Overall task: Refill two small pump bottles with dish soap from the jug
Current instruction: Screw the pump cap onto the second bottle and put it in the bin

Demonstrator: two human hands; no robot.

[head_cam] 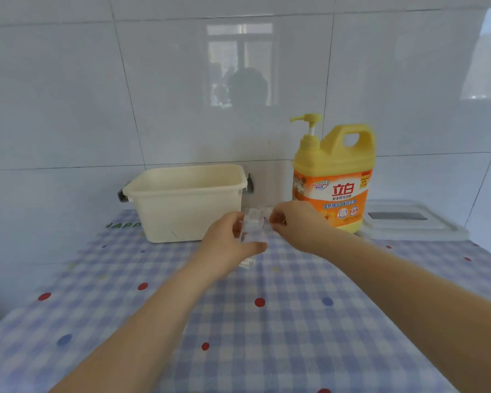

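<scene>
Left hand [229, 241] fingers wrap the clear pump bottle [252, 228], held just above the counter [267, 321]; right hand [292, 221] fingers pinch at its top. Looks like uncapping. Next: bring it to the yellow jug [334, 177] just behind.

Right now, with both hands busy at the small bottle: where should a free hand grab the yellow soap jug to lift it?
Probably the moulded loop handle at the top right of the soap jug. The jug stands upright against the tiled wall, its pump to the left, so come from the front or right and curl the fingers through the opening. The left hand holds the clear small bottle; the right hand is at its top.
</scene>
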